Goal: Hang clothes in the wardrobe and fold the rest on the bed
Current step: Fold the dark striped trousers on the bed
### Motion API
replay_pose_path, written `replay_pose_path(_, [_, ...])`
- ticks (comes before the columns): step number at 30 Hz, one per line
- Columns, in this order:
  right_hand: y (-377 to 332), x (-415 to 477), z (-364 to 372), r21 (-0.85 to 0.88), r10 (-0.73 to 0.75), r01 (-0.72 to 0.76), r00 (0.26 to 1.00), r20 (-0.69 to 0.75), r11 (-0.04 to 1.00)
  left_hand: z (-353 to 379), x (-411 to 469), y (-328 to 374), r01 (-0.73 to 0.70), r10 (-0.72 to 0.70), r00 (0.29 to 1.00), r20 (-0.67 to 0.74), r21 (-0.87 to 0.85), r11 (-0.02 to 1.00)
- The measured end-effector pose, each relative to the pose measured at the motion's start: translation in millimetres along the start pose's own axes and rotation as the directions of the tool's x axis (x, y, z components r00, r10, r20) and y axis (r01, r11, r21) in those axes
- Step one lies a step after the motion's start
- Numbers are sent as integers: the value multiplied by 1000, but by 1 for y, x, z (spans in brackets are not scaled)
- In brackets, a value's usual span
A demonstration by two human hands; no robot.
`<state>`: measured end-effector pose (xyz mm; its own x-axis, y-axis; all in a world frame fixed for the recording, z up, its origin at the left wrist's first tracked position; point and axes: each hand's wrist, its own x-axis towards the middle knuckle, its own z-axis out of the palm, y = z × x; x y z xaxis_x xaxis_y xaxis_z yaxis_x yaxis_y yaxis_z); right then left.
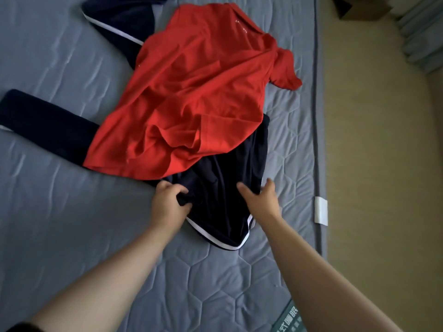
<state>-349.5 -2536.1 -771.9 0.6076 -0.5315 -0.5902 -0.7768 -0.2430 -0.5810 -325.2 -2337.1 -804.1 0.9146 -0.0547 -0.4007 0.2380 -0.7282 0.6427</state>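
A red polo shirt (191, 92) lies crumpled on the grey quilted mattress (48, 212), covering most of a navy garment with white trim (220, 200). The navy garment's two legs stick out at the left (43, 118) and upper left (119, 20). My left hand (167, 202) pinches a bunch of the navy fabric near its lower edge. On the same fabric, a little to the right, my right hand (261, 197) rests with thumb and fingers spread.
The mattress edge (318, 140) runs down the right side, with a white tag (321, 210) on it. Beyond it is beige floor (383, 164). A cardboard box (359, 8) and pale curtains (426, 32) sit at the top right.
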Motion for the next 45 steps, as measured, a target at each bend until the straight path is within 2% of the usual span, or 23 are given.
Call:
replay_pose_path(3, [-10, 21, 7, 215, 141, -154, 987, 77, 964, -3, -1, -4, -5, 5, 999, 41, 14, 1000])
replay_pose_path(5, [-18, 19, 6, 348, 129, -164, 984, 123, 923, -13, -10, -5, -28, 24, 996, 87, 38, 999])
replay_pose_path(8, [-41, 2, -15, 347, 12, -23, 999, 32, 938, -43, -29, -1, -42, 35, 992, 120, 54, 998])
replay_pose_path(12, [-102, -37, -76, 165, -224, 239, 969, -102, 957, -97, -54, 29, -62, 64, 994, 86, -16, 998])
replay_pose_path(18, [-241, -120, -180, 1, -574, 578, 810, -125, 816, -205, -66, 142, -211, 211, 977, -16, -71, 975])
replay_pose_path(21, [-315, -176, -233, -43, -670, 670, 735, -107, 741, -276, -75, 214, -306, 300, 950, -89, -67, 950])
replay_pose_path(26, [-416, -284, -322, -157, -794, 786, 608, 18, 598, -396, -118, 321, -473, 449, 866, -218, -67, 879])
replay_pose_path(29, [-450, -329, -355, -236, -834, 822, 547, 73, 519, -439, -140, 363, -556, 523, 814, -253, -80, 827])
replay_pose_path(37, [-507, -450, -444, -296, -936, 900, 349, 54, 319, -524, -208, 449, -707, 660, 699, -275, -121, 697])
replay_pose_path(40, [-521, -478, -468, -305, -964, 920, 266, 24, 246, -535, -225, 471, -718, 683, 695, -225, -163, 677])
replay_pose_path(45, [-530, -505, -491, -287, -980, 940, 198, 15, 185, -537, -244, 495, -690, 680, 724, -117, -136, 711])
